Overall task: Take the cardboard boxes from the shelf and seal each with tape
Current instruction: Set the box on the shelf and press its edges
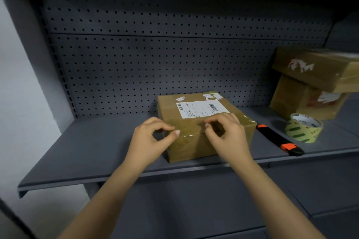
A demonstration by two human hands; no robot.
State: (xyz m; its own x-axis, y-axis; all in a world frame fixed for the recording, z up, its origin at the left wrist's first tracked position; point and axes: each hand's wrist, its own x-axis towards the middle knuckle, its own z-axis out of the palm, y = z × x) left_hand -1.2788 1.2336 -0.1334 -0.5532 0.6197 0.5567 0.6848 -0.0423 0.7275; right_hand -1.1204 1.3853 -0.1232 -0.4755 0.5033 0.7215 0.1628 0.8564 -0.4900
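trouble here would most likely come from the seam. the cardboard box sits near the front of the grey shelf, label side up, and both hands work along its near top edge. the left hand has thumb and forefinger pinched together on that edge at the box's 8 o'clock corner. the right hand has its fingers curled with the tips down on the lid at about 5 o'clock. i cannot tell whether it grips anything or only presses, and no loose strip of tape shows clearly between the hands.

if a clear strip is being laid, uneven pressure could wrinkle it or leave it off the flap line, so the lid lifts again. pushing down at the near edge could also slide the box back or tip its far side up.

the utility knife lies just beside the box at 3 o'clock. a careless sweep of the right wrist could knock it off the shelf lip. the tape roll stands beyond it, and it could roll if bumped. two stacked boxes lean unevenly at 2 o'clock, and the top one looks liable to slip.
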